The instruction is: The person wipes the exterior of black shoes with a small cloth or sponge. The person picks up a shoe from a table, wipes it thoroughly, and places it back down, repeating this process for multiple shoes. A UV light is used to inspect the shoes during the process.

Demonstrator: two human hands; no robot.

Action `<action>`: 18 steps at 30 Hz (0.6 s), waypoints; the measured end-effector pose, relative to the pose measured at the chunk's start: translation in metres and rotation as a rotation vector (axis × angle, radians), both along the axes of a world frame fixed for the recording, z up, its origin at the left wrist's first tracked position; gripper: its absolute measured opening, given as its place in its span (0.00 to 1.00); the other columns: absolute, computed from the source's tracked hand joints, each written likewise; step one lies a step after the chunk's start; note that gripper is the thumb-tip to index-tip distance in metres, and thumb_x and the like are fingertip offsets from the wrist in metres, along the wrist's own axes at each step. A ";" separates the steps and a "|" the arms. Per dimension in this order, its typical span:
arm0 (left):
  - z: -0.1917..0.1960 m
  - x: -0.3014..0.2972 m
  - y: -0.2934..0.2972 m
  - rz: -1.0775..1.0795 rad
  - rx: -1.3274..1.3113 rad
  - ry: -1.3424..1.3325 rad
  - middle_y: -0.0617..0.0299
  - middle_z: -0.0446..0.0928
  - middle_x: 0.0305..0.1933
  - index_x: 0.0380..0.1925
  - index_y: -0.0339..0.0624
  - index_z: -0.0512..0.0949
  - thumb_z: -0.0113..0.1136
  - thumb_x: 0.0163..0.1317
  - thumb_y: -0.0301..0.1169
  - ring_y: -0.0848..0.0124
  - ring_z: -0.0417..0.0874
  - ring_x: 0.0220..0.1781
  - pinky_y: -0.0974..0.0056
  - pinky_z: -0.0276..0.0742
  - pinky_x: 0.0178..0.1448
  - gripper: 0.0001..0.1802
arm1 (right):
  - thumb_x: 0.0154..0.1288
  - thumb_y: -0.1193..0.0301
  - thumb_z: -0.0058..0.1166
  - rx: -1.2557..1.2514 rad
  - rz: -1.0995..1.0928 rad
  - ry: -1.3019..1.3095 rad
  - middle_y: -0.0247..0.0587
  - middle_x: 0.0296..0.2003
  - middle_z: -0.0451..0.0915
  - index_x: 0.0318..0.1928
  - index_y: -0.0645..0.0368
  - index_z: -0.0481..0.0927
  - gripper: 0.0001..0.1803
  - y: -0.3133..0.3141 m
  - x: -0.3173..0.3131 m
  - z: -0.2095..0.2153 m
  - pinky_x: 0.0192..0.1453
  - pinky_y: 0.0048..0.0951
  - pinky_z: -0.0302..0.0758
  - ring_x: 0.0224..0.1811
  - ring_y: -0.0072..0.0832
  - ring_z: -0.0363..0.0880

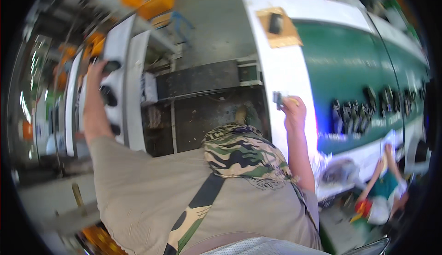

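My left arm reaches far out to the left, over a white shelf. There my left hand is closed on a dark, rounded part, whose kind I cannot make out. Just nearer on the same surface lies a similar black part, apart from the hand. To the right, my right hand is raised by the white table border and pinches a small dark grey block-like piece. A bit of yellow shows near those fingertips.
A green conveyor belt carries rows of upright black parts. On its white border lies cardboard with a black item. Orange bins stand far back. A co-worker in green works at the lower right.
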State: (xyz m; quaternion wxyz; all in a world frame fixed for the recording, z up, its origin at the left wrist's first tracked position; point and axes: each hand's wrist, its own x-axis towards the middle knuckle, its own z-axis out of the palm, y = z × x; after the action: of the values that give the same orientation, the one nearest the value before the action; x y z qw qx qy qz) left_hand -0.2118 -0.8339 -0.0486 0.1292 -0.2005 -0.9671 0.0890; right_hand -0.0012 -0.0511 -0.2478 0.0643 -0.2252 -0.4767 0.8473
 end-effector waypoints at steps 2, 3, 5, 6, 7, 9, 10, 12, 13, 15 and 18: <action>0.001 -0.002 -0.028 0.787 -0.092 -0.118 0.46 0.82 0.46 0.39 0.44 0.84 0.63 0.54 0.42 0.51 0.82 0.50 0.49 0.78 0.53 0.17 | 0.54 0.75 0.66 -0.009 -0.026 -0.023 0.30 0.28 0.76 0.34 0.56 0.77 0.09 0.007 0.013 0.002 0.31 0.20 0.69 0.28 0.18 0.73; 0.014 -0.002 -0.044 0.772 -0.392 -0.146 0.43 0.82 0.44 0.35 0.40 0.84 0.58 0.55 0.53 0.48 0.82 0.51 0.48 0.76 0.55 0.25 | 0.53 0.75 0.66 -0.045 -0.029 -0.029 0.30 0.28 0.76 0.33 0.56 0.77 0.09 0.015 0.021 0.001 0.32 0.22 0.69 0.28 0.19 0.74; -0.013 -0.034 0.159 0.865 0.011 -0.047 0.43 0.80 0.51 0.48 0.37 0.80 0.61 0.54 0.50 0.47 0.79 0.57 0.50 0.74 0.60 0.30 | 0.52 0.74 0.66 0.035 -0.183 -0.066 0.31 0.28 0.77 0.32 0.55 0.78 0.09 0.028 0.046 0.004 0.32 0.24 0.70 0.30 0.20 0.75; -0.013 -0.035 0.192 0.785 0.025 0.008 0.43 0.79 0.54 0.53 0.36 0.78 0.61 0.54 0.50 0.46 0.78 0.58 0.50 0.73 0.61 0.33 | 0.52 0.73 0.66 0.022 -0.189 -0.065 0.31 0.27 0.77 0.32 0.55 0.78 0.09 0.034 0.054 0.003 0.32 0.24 0.69 0.29 0.20 0.75; -0.036 -0.053 0.192 0.612 0.090 0.044 0.44 0.78 0.56 0.55 0.34 0.76 0.65 0.52 0.50 0.48 0.78 0.59 0.52 0.72 0.62 0.36 | 0.53 0.72 0.66 0.006 -0.205 -0.086 0.31 0.26 0.78 0.30 0.56 0.78 0.08 0.037 0.063 0.011 0.31 0.23 0.69 0.27 0.21 0.75; -0.083 -0.099 0.267 0.303 0.293 -0.280 0.45 0.80 0.53 0.53 0.32 0.78 0.68 0.50 0.50 0.54 0.81 0.56 0.56 0.74 0.59 0.37 | 0.54 0.71 0.66 -0.037 -0.261 -0.090 0.32 0.25 0.78 0.30 0.55 0.77 0.09 0.046 0.079 0.007 0.31 0.23 0.67 0.26 0.21 0.76; -0.112 -0.092 0.334 0.225 0.500 -0.353 0.50 0.83 0.48 0.50 0.33 0.80 0.69 0.51 0.48 0.59 0.83 0.51 0.59 0.74 0.56 0.33 | 0.54 0.70 0.66 -0.056 -0.291 -0.086 0.32 0.25 0.79 0.30 0.55 0.76 0.09 0.051 0.090 0.006 0.30 0.23 0.67 0.26 0.21 0.76; -0.154 -0.054 0.476 0.042 0.811 -0.760 0.57 0.83 0.41 0.48 0.32 0.81 0.68 0.57 0.40 0.70 0.82 0.43 0.67 0.76 0.48 0.24 | 0.55 0.69 0.66 -0.061 -0.371 -0.102 0.31 0.25 0.78 0.31 0.54 0.76 0.10 0.061 0.118 0.004 0.31 0.23 0.67 0.26 0.21 0.76; -0.176 -0.037 0.532 0.018 0.807 -0.949 0.58 0.83 0.40 0.49 0.31 0.80 0.66 0.58 0.37 0.72 0.83 0.39 0.68 0.77 0.44 0.23 | 0.56 0.68 0.66 -0.065 -0.402 -0.102 0.31 0.25 0.78 0.31 0.54 0.76 0.10 0.066 0.130 0.005 0.31 0.23 0.67 0.26 0.20 0.76; -0.212 0.018 0.649 -0.017 0.906 -1.300 0.59 0.82 0.38 0.47 0.30 0.80 0.64 0.60 0.37 0.72 0.83 0.35 0.69 0.79 0.39 0.21 | 0.57 0.67 0.66 -0.056 -0.525 -0.148 0.31 0.26 0.78 0.31 0.54 0.76 0.10 0.076 0.156 0.003 0.31 0.24 0.67 0.26 0.20 0.76; -0.265 0.085 0.785 -0.024 0.790 -1.703 0.54 0.81 0.39 0.48 0.31 0.77 0.63 0.63 0.43 0.66 0.84 0.39 0.63 0.82 0.43 0.24 | 0.58 0.66 0.66 -0.052 -0.702 -0.185 0.30 0.27 0.78 0.32 0.53 0.76 0.11 0.089 0.195 -0.004 0.31 0.23 0.68 0.27 0.19 0.75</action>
State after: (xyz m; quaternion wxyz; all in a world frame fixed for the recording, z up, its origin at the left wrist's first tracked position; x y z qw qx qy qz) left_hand -0.1266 -0.0489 -0.3131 -0.5626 -0.1497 -0.6939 -0.4237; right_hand 0.1937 0.0376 -0.2515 0.3020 -0.4523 -0.3527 0.7614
